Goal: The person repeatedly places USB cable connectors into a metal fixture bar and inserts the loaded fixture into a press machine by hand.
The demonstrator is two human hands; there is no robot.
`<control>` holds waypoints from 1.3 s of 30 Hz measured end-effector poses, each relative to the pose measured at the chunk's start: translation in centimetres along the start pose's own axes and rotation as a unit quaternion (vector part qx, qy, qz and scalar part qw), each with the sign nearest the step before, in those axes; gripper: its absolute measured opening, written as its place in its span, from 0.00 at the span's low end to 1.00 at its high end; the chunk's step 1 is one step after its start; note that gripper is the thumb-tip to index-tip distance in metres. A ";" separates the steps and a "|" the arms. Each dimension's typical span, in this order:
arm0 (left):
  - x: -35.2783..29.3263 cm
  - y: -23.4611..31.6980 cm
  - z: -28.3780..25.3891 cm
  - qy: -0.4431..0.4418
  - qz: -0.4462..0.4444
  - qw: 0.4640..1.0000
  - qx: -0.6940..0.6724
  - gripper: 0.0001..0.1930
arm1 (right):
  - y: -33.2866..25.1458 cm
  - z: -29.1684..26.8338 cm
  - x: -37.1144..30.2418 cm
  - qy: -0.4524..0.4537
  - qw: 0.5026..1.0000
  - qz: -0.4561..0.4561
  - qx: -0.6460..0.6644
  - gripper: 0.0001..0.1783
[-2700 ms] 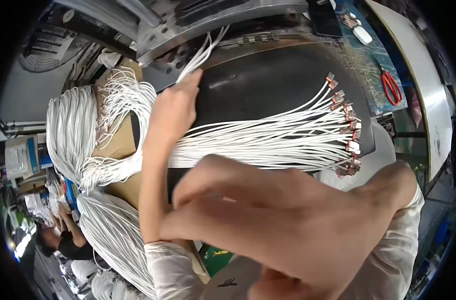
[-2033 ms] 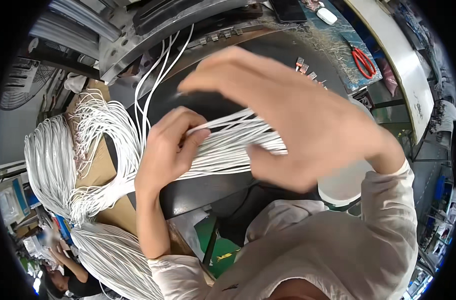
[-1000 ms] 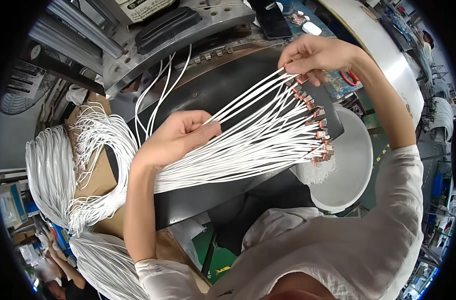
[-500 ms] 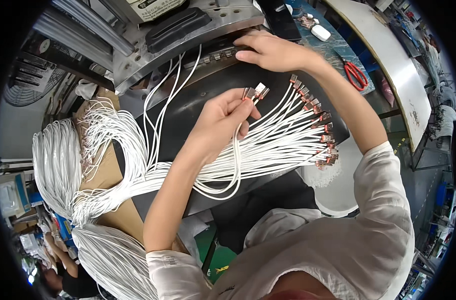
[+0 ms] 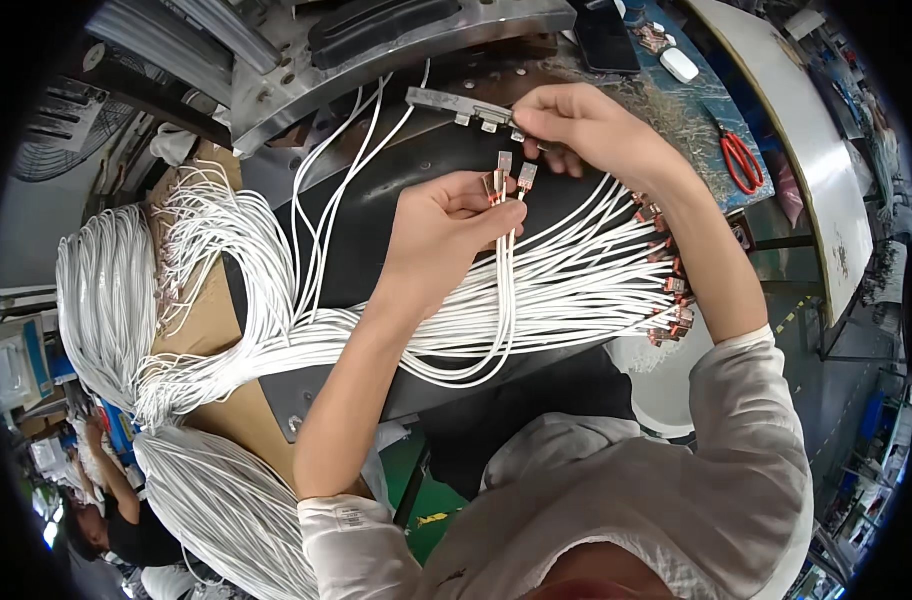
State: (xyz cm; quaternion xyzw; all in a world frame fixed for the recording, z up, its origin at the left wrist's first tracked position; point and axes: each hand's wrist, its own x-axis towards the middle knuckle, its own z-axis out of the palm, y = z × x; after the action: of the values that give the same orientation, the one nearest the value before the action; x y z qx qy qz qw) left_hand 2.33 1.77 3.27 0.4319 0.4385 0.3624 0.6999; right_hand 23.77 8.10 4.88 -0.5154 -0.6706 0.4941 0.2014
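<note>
My left hand (image 5: 444, 228) is closed around a few white cables with metal USB plugs (image 5: 528, 175) standing up past the fingertips. Reddish-orange bits show at the base of the plugs. Just above and to the right, my right hand (image 5: 601, 135) pinches the right end of a grey metal mould bar (image 5: 454, 103), from whose lower edge several small metal plugs or tabs stick out. The bar is apart from the plugs in my left hand. A fan of many white cables (image 5: 566, 290) lies beneath both hands on the black surface, plug ends to the right.
A heavy metal press (image 5: 396, 50) stands at the far side, with three cables running up to it. Coiled cable bundles (image 5: 106, 300) lie at the left. Red-handled cutters (image 5: 741, 160), a white case (image 5: 679, 65) and a black phone (image 5: 606, 38) rest at the right. A co-worker's arm (image 5: 116, 480) shows lower left.
My right hand has drawn the metal bar out from under the press, toward me. My left hand keeps its cables, whose plugs now point more upright.
</note>
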 end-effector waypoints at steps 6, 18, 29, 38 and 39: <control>0.3 0.1 0.4 0.028 0.013 0.999 0.041 0.10 | 0.3 1.9 -0.3 -0.001 0.980 -0.048 0.194 0.15; -0.2 0.5 0.1 0.011 -0.009 1.000 0.024 0.09 | 0.8 0.6 -0.6 -0.015 0.982 -0.048 0.180 0.15; -0.2 0.8 0.3 0.006 -0.046 0.999 0.000 0.07 | 0.3 0.8 -1.0 -0.042 0.992 -0.062 0.100 0.15; -0.2 1.4 0.2 0.033 -0.075 0.996 0.030 0.09 | 0.3 0.0 -1.0 -0.067 0.991 -0.064 0.100 0.14; -0.1 1.2 0.1 0.032 -0.073 0.996 0.025 0.10 | 0.2 0.1 -1.0 -0.075 0.990 -0.070 0.094 0.14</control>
State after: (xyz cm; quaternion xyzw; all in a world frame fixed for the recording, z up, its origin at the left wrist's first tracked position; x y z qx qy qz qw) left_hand 2.24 2.10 4.47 0.4044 0.5002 0.3131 0.6987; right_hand 24.20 7.17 4.91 -0.4076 -0.6687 0.5771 0.2317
